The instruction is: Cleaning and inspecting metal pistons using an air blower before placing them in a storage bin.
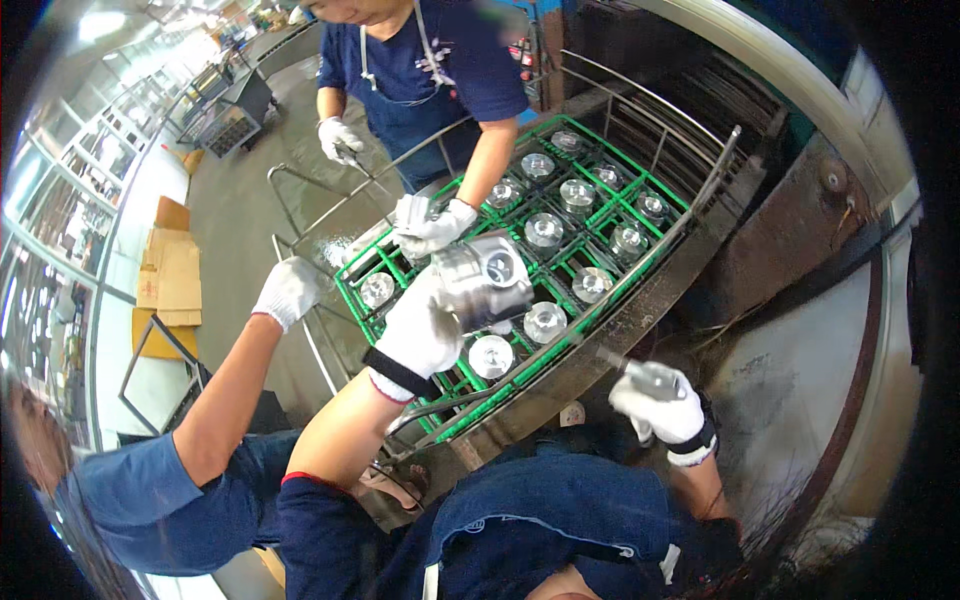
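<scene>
Gripped in my gloved left hand is a shiny metal piston, tilted above the green rack, its round side hole facing up and right. To the right of the rack's near edge, my gloved right hand is closed around a grey gun-like tool. The tool's thin nozzle points toward the rack and is smeared by motion. Several more pistons, such as a near one, stand in the rack's wire compartments. Both my wrists carry black bands.
Bent metal rails surround the rack. Across it, a person in a dark apron reaches one gloved hand close to my piston; the other holds a thin-tipped tool. At left, another person's gloved hand is beside the rail. Cardboard leans beyond.
</scene>
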A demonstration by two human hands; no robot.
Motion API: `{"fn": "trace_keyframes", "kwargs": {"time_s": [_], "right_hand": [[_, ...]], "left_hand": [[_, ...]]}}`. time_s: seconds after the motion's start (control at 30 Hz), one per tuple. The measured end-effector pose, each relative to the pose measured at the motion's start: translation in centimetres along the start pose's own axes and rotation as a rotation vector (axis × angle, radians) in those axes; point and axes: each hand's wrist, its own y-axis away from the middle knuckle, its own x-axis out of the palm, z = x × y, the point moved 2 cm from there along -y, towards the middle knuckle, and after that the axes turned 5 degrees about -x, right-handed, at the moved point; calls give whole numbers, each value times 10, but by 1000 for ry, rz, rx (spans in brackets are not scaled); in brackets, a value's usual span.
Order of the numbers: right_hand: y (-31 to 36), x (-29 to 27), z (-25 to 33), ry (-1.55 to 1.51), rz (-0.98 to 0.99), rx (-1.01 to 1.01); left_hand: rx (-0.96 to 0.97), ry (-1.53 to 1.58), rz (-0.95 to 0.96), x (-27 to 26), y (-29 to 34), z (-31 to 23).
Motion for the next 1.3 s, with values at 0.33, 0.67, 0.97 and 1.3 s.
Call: {"fn": "trace_keyframes", "kwargs": {"time_s": [0.33,0.67,0.97,1.3], "right_hand": [[20,-9,-12,40,165,40],[-14,19,5,-8,115,35],[-27,24,15,-4,167,41],[-34,33,8,19,122,15]], "left_hand": [[-168,147,-159,-74,-50,60],[-350,251,186,-72,-56,66],[-343,348,131,-32,-42,63],[-477,309,142,-68,-49,63]]}}
